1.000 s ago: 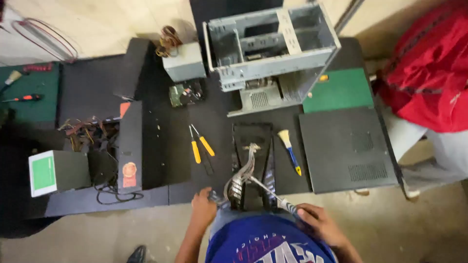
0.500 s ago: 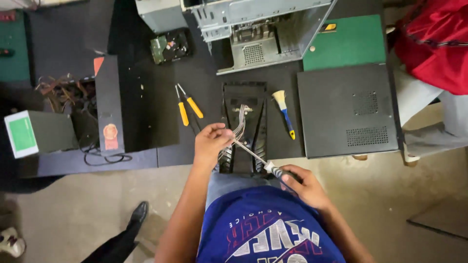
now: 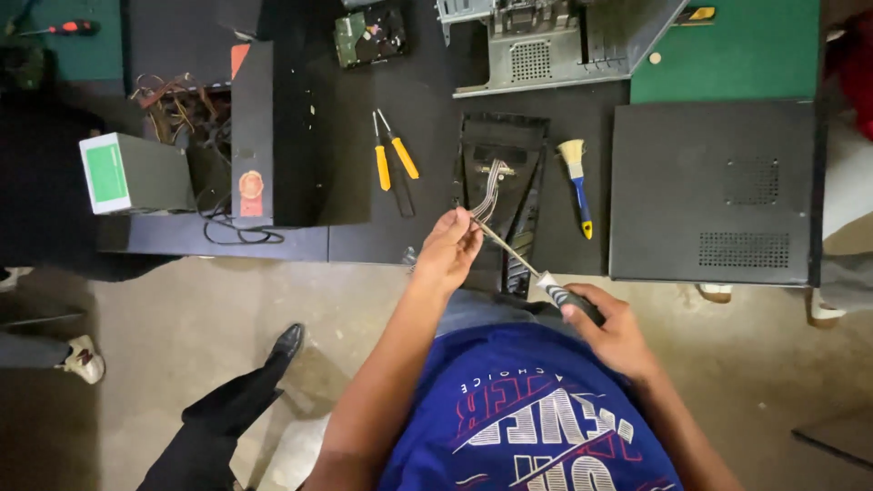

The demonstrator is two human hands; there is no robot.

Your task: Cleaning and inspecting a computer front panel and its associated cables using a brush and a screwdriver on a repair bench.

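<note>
At the centre of the frame the left hand (image 3: 447, 250) pinches the loose end of a grey ribbon cable (image 3: 489, 191) that runs up to a black panel (image 3: 503, 195) lying on the dark table (image 3: 427, 109). The right hand (image 3: 611, 329), lower right of centre, is clenched round the handle of a screwdriver (image 3: 536, 275), whose shaft slants up-left so the tip sits right at the left fingers.

The tip is very near those fingers (and the cable's thin wires), so a slip under pressure could jab the hand or nick the cable. The panel overhangs the table's near edge and could tip off if pulled by the cable. Pliers (image 3: 389, 160) with yellow handles lie just left of the panel, a brush (image 3: 578, 182) just right, both untouched.
</note>
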